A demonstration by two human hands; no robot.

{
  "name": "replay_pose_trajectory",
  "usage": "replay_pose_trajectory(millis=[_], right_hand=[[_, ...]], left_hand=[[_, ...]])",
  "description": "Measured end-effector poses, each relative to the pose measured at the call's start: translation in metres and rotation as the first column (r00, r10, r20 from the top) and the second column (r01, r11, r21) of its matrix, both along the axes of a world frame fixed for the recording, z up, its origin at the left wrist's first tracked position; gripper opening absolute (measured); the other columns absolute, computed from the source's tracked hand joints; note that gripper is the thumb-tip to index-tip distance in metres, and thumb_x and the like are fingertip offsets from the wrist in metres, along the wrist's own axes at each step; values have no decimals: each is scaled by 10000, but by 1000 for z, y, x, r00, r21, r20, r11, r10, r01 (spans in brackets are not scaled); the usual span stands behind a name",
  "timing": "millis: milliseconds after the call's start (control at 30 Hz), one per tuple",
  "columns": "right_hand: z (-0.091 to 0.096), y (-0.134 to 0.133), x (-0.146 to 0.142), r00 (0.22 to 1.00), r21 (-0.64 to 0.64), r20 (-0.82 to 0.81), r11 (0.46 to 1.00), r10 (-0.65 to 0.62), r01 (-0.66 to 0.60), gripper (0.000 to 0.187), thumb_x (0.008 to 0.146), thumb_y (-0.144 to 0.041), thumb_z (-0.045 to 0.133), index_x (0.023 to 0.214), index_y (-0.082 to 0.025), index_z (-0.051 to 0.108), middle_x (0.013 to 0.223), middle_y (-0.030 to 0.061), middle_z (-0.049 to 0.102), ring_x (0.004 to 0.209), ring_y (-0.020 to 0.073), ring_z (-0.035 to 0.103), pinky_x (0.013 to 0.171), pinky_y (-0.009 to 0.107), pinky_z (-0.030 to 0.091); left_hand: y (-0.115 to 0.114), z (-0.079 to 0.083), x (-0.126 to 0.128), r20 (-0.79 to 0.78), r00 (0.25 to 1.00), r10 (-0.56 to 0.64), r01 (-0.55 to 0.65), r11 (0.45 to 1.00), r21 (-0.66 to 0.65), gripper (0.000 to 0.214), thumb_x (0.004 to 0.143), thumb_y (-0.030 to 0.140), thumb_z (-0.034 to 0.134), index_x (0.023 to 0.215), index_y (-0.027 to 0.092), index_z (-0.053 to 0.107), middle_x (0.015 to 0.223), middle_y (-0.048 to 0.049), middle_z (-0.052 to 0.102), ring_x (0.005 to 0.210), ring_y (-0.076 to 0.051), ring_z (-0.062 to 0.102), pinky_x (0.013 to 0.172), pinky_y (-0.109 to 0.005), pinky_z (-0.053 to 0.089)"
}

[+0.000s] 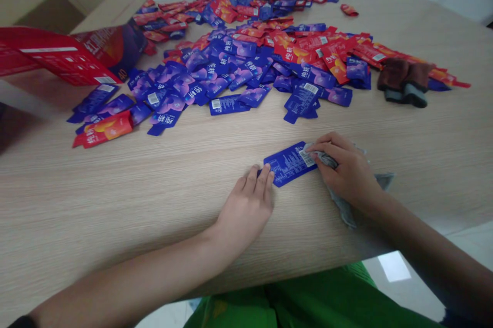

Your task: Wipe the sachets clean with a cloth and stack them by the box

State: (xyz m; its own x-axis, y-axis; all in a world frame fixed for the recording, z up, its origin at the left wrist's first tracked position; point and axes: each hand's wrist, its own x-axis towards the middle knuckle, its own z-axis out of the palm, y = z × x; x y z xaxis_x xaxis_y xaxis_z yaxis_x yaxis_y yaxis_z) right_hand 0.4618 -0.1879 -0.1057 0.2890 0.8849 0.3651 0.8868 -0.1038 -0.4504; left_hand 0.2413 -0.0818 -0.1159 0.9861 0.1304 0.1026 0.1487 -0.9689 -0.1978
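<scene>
A blue sachet (pixel 289 165) lies flat on the table with its printed back and barcode facing up. My left hand (pixel 248 199) rests its outstretched fingertips on the left end of this sachet, against the tabletop; its thumb is hidden. At the sachet's right end, my right hand (pixel 344 169) has its fingers closed around a bunched grey cloth (pixel 342 207). Part of the cloth touches the sachet beside the barcode, while loose folds trail under and behind the hand.
Piles of blue sachets (pixel 215 74) and red sachets (pixel 296 46) spread across the table's far half. An open cardboard box (pixel 96 53) stands at the back left. Folded brown-and-grey fabric pieces (pixel 404 81) lie at right. The table's front edge is close to my body.
</scene>
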Motion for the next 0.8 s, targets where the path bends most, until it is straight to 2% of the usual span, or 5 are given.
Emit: replay_pose_trajectory(millis=[200,367,533,667,800], right_hand=[[-10,-2,-29,966,-66,56,967,251,-247,314,777,-33,506,989,-211,655,1037,98,615,970,258,575,858,446,494],[-18,-6,-4,994,-84,-42,991,99,-103,255,790,-79,526,954,-231,650,996,67,617,946,245,599,836,424,508],[5,4,14,998,-94,-58,995,16,-22,163,835,-156,552,912,-242,668,922,46,617,833,222,619,737,386,506],[12,26,-6,993,16,-46,994,107,-106,174,861,-145,533,950,-220,662,955,63,616,892,214,598,795,381,496],[-3,42,-28,976,-102,104,978,190,-179,215,810,-66,528,952,-163,658,979,105,615,957,254,554,875,426,460]], left_hand=[[0,0,0,27,1000,16,-15,999,-45,465,877,155,543,1318,9,552,1403,-211,515,1225,-340,565,876,-407,528],[1,-1,0,42,999,19,-17,999,-46,466,871,159,541,1312,12,558,1400,-208,517,1216,-334,575,875,-402,531],[2,-1,1,62,998,-2,3,1000,-16,461,859,158,536,1290,-2,574,1372,-225,539,1186,-335,598,865,-393,532],[4,1,1,84,996,-33,36,999,-40,464,854,193,537,1264,-17,593,1329,-234,579,1158,-343,612,873,-401,527],[4,2,2,89,996,-4,11,996,-85,488,833,189,538,1267,-29,586,1351,-250,555,1179,-347,595,892,-412,515]])
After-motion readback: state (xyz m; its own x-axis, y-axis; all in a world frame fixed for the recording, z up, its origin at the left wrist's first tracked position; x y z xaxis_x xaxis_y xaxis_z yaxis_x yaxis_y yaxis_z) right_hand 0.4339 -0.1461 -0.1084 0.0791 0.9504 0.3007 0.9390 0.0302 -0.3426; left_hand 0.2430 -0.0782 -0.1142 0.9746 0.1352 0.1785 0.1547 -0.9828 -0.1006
